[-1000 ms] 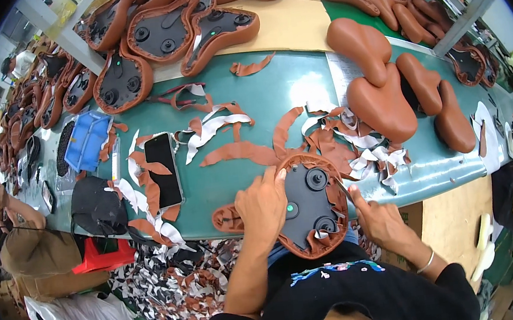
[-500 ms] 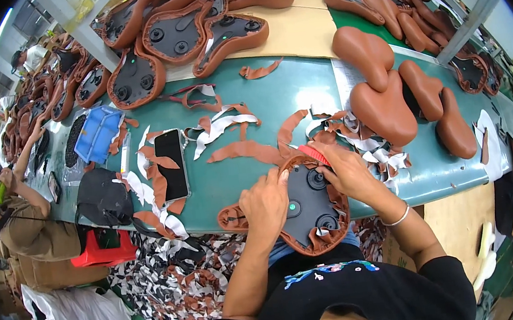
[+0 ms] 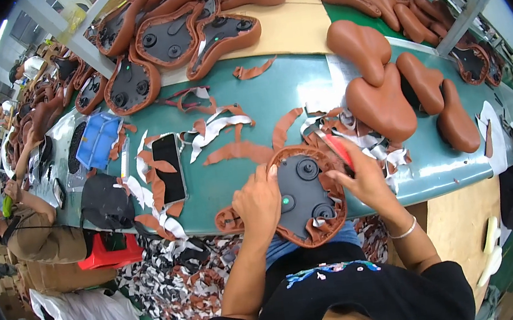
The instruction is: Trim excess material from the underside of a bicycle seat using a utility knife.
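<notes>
A brown bicycle saddle (image 3: 298,217) lies underside up at the table's near edge, against my lap. Its black base plate with round fittings faces up, and gathered cover folds line the rim. My left hand (image 3: 257,199) is closed on the saddle's left rim, thumb over the edge. My right hand (image 3: 364,176), beside the right rim, grips a red-handled knife (image 3: 339,152); the tool is blurred and its blade cannot be made out. Just beyond the saddle lie cut brown strips (image 3: 286,129) and a heap of brown and white scraps (image 3: 395,155).
A phone (image 3: 169,167), blue tray (image 3: 99,140) and black bag (image 3: 106,201) lie to the left. Finished-looking saddles (image 3: 380,105) rest at right; more upturned saddles (image 3: 170,37) are piled behind. Scraps (image 3: 180,295) cover the floor. A co-worker (image 3: 39,222) sits at far left.
The red-handled knife and my right hand have moved right, away from the saddle's far rim. A brown strip there now lies apart from the saddle. My left hand keeps its hold.
</notes>
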`<state>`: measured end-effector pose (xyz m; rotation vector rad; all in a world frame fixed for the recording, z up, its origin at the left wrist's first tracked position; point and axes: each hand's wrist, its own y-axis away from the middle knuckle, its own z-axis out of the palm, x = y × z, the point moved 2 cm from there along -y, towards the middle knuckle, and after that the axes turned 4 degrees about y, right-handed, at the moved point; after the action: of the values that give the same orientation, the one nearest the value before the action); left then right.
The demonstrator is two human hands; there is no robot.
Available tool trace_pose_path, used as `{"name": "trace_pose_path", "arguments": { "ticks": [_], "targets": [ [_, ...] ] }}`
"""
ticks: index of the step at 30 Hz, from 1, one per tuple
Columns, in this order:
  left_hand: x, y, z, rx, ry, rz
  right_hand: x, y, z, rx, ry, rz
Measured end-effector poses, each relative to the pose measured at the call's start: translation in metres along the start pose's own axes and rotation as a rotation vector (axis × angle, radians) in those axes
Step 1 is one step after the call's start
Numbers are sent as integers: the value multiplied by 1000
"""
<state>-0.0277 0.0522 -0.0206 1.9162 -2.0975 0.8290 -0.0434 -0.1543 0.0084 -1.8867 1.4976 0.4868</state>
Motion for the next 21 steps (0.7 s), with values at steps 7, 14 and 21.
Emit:
{"name": "trace_pose_path", "arguments": {
  "ticks": [7,14,21],
  "targets": [
    [2,1,-4,-14,21,6,11,-12,6,-200,-210,119],
    [25,-17,-11,158,182,210,20,1,-8,-114,-581,440],
    [43,-28,22,-147,283,521,12,16,-20,117,-11,-88]
  ]
}}
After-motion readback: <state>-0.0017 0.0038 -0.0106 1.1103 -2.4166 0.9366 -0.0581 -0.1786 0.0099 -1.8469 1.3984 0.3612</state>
